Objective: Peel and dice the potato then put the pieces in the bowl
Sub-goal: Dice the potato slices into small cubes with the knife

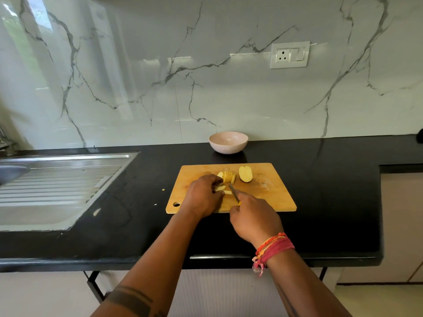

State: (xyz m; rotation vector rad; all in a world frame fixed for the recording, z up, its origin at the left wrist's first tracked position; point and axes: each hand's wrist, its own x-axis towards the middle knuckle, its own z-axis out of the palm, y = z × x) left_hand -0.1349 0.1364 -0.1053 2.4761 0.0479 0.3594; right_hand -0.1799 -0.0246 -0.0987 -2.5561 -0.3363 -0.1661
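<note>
Black countertop runs under a white marble-veined wall, and from my head view everything that matters sits on or around the wooden cutting board point(270, 195). Near the board's middle my left hand point(202, 195) curls its fingers down onto a few pale potato strips point(223, 189), pinning them, while my right hand point(254, 216) is wrapped around the yellow handle of a small knife point(234, 192) whose blade angles in toward those strips, just beside my left fingertips. Toward the far edge of the board stands a fanned stack of slices point(228, 176), and just right of it lies the uncut potato half point(245, 173), cut face up, some skin showing at its rim, I think. Beyond the board's far edge, well apart from my hands, the pale bowl point(228, 143) stands against the wall; I see nothing in it. My worry is the blade so close to my left fingers: wet, narrow strips could skid as I press and carry the edge into a fingertip. Small bits could also scatter off the board, as two specks already lie on the counter to its left, toward the steel sink drainer point(57, 179).
</note>
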